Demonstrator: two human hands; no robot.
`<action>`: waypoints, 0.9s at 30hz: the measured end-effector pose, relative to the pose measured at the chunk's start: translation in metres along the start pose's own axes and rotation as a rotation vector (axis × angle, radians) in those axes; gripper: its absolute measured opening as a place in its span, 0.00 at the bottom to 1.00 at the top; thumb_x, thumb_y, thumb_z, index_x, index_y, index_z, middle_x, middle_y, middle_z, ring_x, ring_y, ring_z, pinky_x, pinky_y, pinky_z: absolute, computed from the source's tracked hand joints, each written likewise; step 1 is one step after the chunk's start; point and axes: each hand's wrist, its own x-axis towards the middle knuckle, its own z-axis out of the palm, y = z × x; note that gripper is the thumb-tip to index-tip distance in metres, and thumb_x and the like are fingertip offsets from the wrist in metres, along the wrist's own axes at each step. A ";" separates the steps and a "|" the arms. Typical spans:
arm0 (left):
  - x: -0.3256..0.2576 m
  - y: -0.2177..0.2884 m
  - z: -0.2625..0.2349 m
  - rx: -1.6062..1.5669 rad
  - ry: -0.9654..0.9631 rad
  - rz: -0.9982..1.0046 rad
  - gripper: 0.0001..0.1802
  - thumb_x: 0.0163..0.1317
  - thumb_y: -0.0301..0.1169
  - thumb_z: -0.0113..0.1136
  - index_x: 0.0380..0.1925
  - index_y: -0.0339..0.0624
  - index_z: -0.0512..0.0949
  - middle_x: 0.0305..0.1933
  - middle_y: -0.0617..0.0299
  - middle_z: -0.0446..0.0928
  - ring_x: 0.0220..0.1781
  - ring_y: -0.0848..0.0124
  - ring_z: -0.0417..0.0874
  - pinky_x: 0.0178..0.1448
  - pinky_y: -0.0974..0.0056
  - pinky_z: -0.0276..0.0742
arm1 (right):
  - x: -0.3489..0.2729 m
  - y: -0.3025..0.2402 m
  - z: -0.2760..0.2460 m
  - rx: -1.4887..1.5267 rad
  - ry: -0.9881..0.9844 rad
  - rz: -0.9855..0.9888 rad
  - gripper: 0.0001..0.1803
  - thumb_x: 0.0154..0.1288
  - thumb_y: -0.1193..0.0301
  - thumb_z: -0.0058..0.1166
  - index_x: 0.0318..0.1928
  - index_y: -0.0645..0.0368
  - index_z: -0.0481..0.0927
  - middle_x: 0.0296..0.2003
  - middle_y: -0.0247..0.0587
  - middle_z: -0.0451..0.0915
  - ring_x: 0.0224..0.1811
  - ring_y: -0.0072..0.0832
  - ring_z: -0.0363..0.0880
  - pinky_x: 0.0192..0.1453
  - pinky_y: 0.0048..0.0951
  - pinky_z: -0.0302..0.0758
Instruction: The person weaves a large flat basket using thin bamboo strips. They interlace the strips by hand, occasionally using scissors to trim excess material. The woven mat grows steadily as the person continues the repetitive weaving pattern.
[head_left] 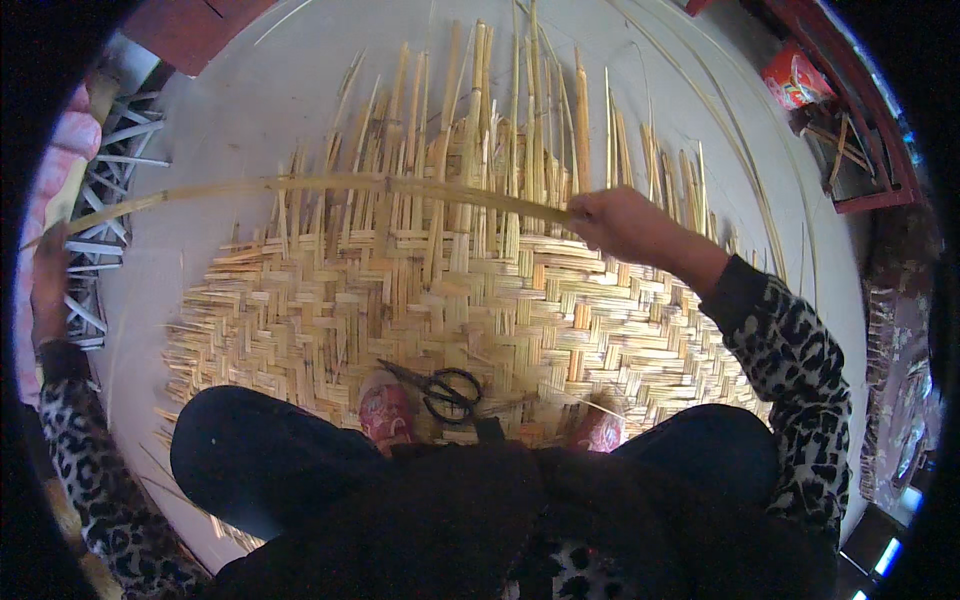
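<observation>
A long, pale bamboo strip (330, 183) arches across the upper part of a woven mat (480, 320) on the floor. Closed on its right end is my right hand (620, 225), above the mat's far right part. My left hand (50, 285), far out at the left rim, is at the strip's other end; its fingers look closed round it, though they are dark and blurred. Loose, unwoven ends (480, 130) fan out from the mat's far side. Black-handled scissors (440, 390) lie on the mat between my feet.
My red patterned shoes (387, 410) rest on the mat. A metal folding rack (110, 200) and pink cloth (65, 145) stand left. Long thin strips (730, 110) lie on the floor at right, near a red-framed wooden piece (875, 200) and a red bag (797, 78).
</observation>
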 end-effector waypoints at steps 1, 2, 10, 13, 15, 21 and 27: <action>0.000 0.046 0.024 -0.139 -0.118 -0.028 0.17 0.69 0.37 0.47 0.50 0.38 0.76 0.42 0.55 0.80 0.43 0.62 0.81 0.47 0.57 0.77 | 0.007 -0.008 -0.003 -0.060 0.032 -0.014 0.15 0.69 0.60 0.49 0.35 0.58 0.78 0.21 0.45 0.78 0.25 0.44 0.80 0.33 0.44 0.76; 0.001 0.100 0.051 -0.224 -0.179 0.033 0.18 0.69 0.36 0.49 0.52 0.37 0.75 0.45 0.54 0.80 0.46 0.63 0.80 0.49 0.59 0.77 | 0.012 -0.015 -0.007 -0.104 0.062 -0.072 0.14 0.69 0.61 0.49 0.36 0.58 0.78 0.21 0.45 0.78 0.25 0.43 0.80 0.32 0.43 0.76; -0.034 0.462 0.134 -0.478 -0.842 0.866 0.24 0.69 0.46 0.49 0.53 0.36 0.72 0.43 0.46 0.80 0.47 0.55 0.83 0.52 0.53 0.77 | 0.055 -0.058 -0.011 -0.499 0.331 -0.282 0.08 0.67 0.63 0.50 0.38 0.53 0.78 0.25 0.43 0.79 0.26 0.44 0.80 0.31 0.44 0.77; -0.041 0.486 0.162 -0.706 -1.004 0.528 0.20 0.70 0.44 0.49 0.44 0.34 0.74 0.27 0.52 0.80 0.31 0.64 0.85 0.37 0.59 0.81 | 0.058 -0.043 -0.012 -0.700 0.459 -0.318 0.10 0.62 0.68 0.54 0.44 0.55 0.78 0.38 0.44 0.81 0.39 0.42 0.81 0.42 0.42 0.78; -0.049 0.487 0.202 -0.805 -1.051 0.295 0.18 0.71 0.41 0.48 0.37 0.33 0.75 0.23 0.57 0.80 0.23 0.69 0.84 0.28 0.64 0.80 | 0.063 -0.027 -0.012 -0.771 0.749 -0.525 0.14 0.61 0.71 0.55 0.47 0.58 0.77 0.44 0.46 0.80 0.48 0.43 0.80 0.49 0.41 0.77; -0.086 0.462 0.356 -0.961 -1.258 0.086 0.16 0.68 0.41 0.50 0.39 0.38 0.76 0.35 0.54 0.82 0.36 0.63 0.85 0.31 0.53 0.83 | 0.094 0.027 0.049 0.035 0.260 -0.118 0.17 0.65 0.68 0.53 0.52 0.62 0.77 0.46 0.50 0.81 0.48 0.46 0.80 0.54 0.39 0.76; -0.126 0.450 0.417 -1.259 -1.322 -0.743 0.18 0.67 0.43 0.49 0.44 0.40 0.75 0.43 0.57 0.80 0.42 0.59 0.83 0.38 0.49 0.81 | 0.141 0.070 0.107 0.498 0.025 -0.014 0.19 0.65 0.66 0.51 0.51 0.67 0.76 0.37 0.50 0.83 0.39 0.36 0.84 0.46 0.35 0.80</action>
